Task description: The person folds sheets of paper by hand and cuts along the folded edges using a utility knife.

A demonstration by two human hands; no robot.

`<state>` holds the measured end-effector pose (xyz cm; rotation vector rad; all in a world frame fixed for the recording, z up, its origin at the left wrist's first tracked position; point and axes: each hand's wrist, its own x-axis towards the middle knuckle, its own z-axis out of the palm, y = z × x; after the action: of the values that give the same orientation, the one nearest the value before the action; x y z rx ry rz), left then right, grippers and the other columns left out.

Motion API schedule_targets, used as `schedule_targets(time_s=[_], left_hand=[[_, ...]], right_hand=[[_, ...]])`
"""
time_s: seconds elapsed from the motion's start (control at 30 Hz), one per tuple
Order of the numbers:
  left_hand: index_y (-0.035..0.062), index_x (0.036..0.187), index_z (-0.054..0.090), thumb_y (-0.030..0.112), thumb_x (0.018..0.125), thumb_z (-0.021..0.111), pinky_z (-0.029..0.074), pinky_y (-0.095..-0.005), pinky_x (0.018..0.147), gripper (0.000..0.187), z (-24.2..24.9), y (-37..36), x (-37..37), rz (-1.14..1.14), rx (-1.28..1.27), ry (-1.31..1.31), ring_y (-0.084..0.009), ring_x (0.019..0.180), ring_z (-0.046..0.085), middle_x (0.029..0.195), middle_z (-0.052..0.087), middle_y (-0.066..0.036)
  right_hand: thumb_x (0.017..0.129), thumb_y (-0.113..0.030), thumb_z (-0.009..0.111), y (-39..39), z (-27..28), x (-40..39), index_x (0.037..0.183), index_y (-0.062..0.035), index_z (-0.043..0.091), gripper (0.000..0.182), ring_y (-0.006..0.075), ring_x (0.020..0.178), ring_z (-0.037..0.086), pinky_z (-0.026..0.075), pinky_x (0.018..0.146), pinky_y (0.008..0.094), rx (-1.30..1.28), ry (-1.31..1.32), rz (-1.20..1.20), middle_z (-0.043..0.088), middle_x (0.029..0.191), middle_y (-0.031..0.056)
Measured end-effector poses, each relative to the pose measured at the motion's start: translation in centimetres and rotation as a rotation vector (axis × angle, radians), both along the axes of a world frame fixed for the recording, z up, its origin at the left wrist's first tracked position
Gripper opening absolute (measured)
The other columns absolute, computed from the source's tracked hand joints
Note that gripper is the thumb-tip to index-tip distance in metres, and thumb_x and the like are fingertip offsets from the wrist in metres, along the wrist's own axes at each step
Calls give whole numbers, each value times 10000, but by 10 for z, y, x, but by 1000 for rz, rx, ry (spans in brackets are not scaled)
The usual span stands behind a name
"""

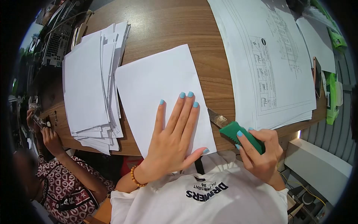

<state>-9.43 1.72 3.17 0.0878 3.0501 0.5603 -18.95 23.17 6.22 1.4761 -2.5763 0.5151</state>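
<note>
My left hand lies flat on a blank white sheet, its fingers stretched out and pointing up the sheet. The sheet sits slightly turned on the wooden table. In my right hand is the green handle of a scraper-like tool, gripped with the fingers wrapped round it. The tool's worn metal blade points up and left, its tip close to the sheet's right edge. Where the tip meets the sheet or the table, I cannot tell if it touches.
An uneven paper stack lies at the left. Large printed drawings cover the right side, with a phone at their edge. At the lower left sits another person, hands near small items. Computer equipment stands at the upper left.
</note>
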Motion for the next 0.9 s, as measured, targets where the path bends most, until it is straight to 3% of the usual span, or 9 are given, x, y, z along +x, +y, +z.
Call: schedule_targets(time_s=[0.4, 0.73, 0.9], left_hand=[[-98, 1326, 330, 499, 834, 454, 110, -580, 1058, 784, 0, 0, 1, -21, -32, -15, -371, 1355, 200, 1436, 248, -247], [-106, 1350, 274, 531, 835, 442, 82, -573, 1064, 836, 1, 3, 1, -30, -67, -18, -398, 1352, 194, 1428, 241, -273], [-111, 1331, 306, 471, 808, 497, 102, -568, 1064, 805, 2, 4, 0, -2, -39, 4, -374, 1359, 190, 1430, 247, -262]], right_hand=[[605, -62, 700, -40, -20, -41, 980, -69, 681, 375, 208, 697, 544, 420, 455, 271, -206, 138, 57, 555, 844, 64], [684, -103, 704, -75, -26, -68, 1002, -99, 666, 320, 183, 740, 538, 441, 456, 268, -250, 133, 18, 541, 870, 52], [689, -108, 700, -81, -24, -67, 1007, -112, 665, 321, 178, 763, 535, 451, 463, 268, -255, 138, 1, 542, 882, 45]])
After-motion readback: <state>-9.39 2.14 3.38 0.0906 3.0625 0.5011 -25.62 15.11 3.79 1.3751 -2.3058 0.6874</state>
